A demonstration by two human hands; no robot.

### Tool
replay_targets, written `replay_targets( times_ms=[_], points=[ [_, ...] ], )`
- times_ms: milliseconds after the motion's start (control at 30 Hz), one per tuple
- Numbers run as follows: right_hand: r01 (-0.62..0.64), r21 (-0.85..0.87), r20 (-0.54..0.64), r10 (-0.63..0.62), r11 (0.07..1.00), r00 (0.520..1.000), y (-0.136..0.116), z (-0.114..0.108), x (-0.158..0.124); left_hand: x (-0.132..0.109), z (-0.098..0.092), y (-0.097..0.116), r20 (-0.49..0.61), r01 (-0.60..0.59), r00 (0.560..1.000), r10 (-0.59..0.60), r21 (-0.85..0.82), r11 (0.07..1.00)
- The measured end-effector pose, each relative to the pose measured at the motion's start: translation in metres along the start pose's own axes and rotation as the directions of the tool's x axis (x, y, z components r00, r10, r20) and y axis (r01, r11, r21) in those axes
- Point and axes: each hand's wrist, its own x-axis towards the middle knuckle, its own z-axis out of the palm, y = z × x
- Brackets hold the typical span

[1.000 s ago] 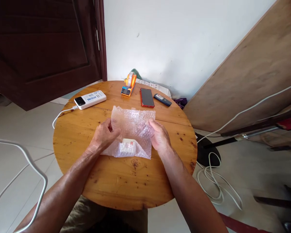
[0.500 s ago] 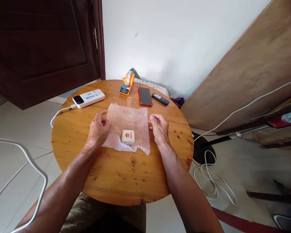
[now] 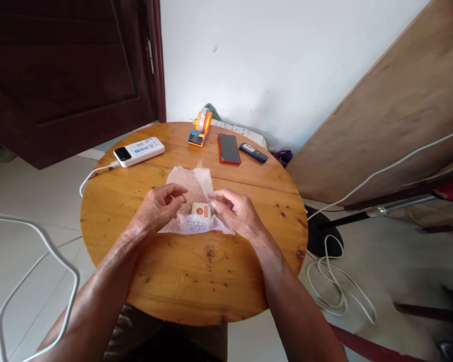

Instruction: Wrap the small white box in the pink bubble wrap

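Note:
A sheet of clear bubble wrap (image 3: pixel 181 181) lies on the round wooden table, its right side folded inward and its near edge crumpled. On it sits a small cream box (image 3: pixel 201 210) with a red round emblem and red lettering, its near side partly covered by wrap. My left hand (image 3: pixel 159 207) hovers over the wrap's left part, fingers curled with thumb and index apart, left of the box. To the right of the box, my right hand (image 3: pixel 238 211) has thumb and fingertips at the folded-in side of the wrap, closed on it.
Toward the back of the table (image 3: pixel 196 281) stand a white power bank (image 3: pixel 139 152) with a cable, an orange tape dispenser (image 3: pixel 201 128), a red-cased phone (image 3: pixel 229 149) and a dark blue handheld device (image 3: pixel 253 152). Cables (image 3: pixel 330 276) lie on the floor at right.
The right side of the bubble wrap has come inward over the sheet with my right hand. My left hand has shifted right, closer to the box. The view has turned slightly.

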Motion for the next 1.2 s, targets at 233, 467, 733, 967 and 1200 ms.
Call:
replay_targets(
  times_ms=[233,467,733,967,1200],
  points=[
    [0.132,-0.22,-0.017,-0.139,0.966,0.99,-0.002,-0.006,0.0,0.003,-0.009,-0.007,-0.148,0.024,0.989,0.024,0.314,0.949],
    [0.115,-0.259,0.166,-0.073,0.959,0.983,0.004,-0.021,-0.003,-0.001,-0.009,0.002,-0.11,0.033,0.994,0.024,0.491,0.871],
    [0.072,-0.44,0.091,-0.036,0.895,0.995,0.018,-0.024,0.0,-0.022,-0.022,0.02,0.669,0.145,0.729,-0.149,0.061,0.988],
    [0.055,-0.562,-0.013,-0.075,0.826,0.997,0.023,-0.012,0.003,-0.006,-0.01,0.005,0.137,-0.042,0.99,0.028,0.096,0.995],
    [0.185,-0.449,0.122,-0.145,0.874,0.982,0.009,-0.014,-0.002,-0.014,0.008,0.004,0.306,-0.118,0.947,0.098,0.048,0.992]
  ],
)
